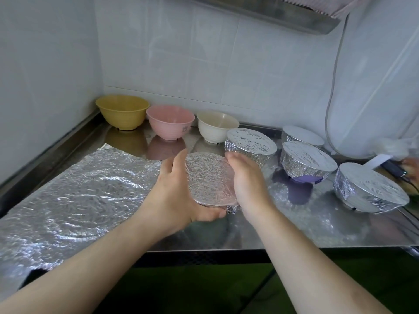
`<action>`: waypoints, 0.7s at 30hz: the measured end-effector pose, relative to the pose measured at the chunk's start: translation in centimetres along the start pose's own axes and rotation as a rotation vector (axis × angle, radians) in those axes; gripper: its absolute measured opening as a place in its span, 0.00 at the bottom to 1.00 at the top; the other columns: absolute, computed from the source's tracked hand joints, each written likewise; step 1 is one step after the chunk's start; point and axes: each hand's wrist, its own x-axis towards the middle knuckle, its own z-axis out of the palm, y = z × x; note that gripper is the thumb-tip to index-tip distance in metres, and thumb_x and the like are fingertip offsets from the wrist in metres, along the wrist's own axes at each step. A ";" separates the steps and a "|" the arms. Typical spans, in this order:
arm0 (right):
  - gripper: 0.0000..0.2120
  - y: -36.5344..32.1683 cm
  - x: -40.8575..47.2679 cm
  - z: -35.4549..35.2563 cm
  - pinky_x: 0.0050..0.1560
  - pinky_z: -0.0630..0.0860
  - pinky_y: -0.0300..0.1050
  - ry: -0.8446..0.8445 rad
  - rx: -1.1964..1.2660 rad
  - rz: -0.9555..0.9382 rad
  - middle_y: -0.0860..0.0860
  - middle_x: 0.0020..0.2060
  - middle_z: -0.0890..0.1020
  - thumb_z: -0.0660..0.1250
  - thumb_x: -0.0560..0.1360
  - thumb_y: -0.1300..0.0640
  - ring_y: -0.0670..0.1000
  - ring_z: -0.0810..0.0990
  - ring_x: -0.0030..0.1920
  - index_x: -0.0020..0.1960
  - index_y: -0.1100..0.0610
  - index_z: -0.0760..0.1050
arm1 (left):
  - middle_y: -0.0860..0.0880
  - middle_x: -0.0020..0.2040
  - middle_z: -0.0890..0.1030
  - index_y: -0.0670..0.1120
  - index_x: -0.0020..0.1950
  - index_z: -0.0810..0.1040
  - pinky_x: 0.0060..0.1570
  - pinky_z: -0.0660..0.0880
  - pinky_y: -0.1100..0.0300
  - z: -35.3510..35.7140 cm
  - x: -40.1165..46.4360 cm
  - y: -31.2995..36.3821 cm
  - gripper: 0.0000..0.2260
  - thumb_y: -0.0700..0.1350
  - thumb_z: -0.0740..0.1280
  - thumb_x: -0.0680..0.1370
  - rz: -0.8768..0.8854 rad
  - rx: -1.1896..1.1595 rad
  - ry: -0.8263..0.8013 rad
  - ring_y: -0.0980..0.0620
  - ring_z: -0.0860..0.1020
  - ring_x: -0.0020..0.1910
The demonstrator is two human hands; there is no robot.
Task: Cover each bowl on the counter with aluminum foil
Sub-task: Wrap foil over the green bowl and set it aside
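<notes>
Head view: both hands, left (pixel 179 191) and right (pixel 247 184), cup a round bowl (pixel 209 180) capped in crinkled foil, fingers curled around its sides near the counter's (pixel 294 230) front edge.

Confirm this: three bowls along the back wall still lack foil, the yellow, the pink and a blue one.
Not quite. The head view shows the yellow bowl, the pink bowl and a cream-white bowl uncovered along the back wall; none is blue.
</notes>
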 end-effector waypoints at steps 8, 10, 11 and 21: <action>0.16 0.8 0.5 0.4 0.69 0.76 0.63 0.045 0.248 0.110 0.52 0.51 0.88 0.67 0.70 0.45 0.56 0.85 0.58 0.51 0.52 0.85 | 0.49 0.80 0.59 0.55 0.84 0.46 0.67 0.63 0.62 -0.5 0.1 0.2 0.72 0.63 0.87 0.51 -0.012 -0.003 -0.040 0.50 0.67 0.75; 0.20 0.3 0.5 -0.2 0.66 0.76 0.61 -0.001 0.067 0.007 0.56 0.49 0.86 0.66 0.72 0.41 0.60 0.84 0.55 0.48 0.57 0.82 | 0.50 0.79 0.58 0.57 0.83 0.45 0.69 0.65 0.59 -0.9 0.2 0.1 0.71 0.66 0.86 0.51 -0.015 0.007 -0.086 0.50 0.66 0.76; 0.22 -0.2 0.5 -0.5 0.63 0.76 0.58 -0.026 -0.018 -0.052 0.58 0.48 0.85 0.65 0.73 0.40 0.60 0.83 0.54 0.48 0.60 0.80 | 0.51 0.79 0.58 0.57 0.83 0.45 0.71 0.65 0.58 -1.2 0.4 0.1 0.71 0.67 0.85 0.51 -0.013 0.019 -0.108 0.50 0.66 0.76; 0.37 1.0 2.8 -0.4 0.75 0.71 0.58 -0.194 0.042 0.097 0.46 0.65 0.84 0.66 0.68 0.28 0.49 0.81 0.67 0.69 0.48 0.81 | 0.55 0.80 0.54 0.53 0.84 0.48 0.71 0.62 0.61 -1.3 0.2 0.5 0.66 0.72 0.80 0.57 0.031 -0.011 -0.095 0.56 0.61 0.75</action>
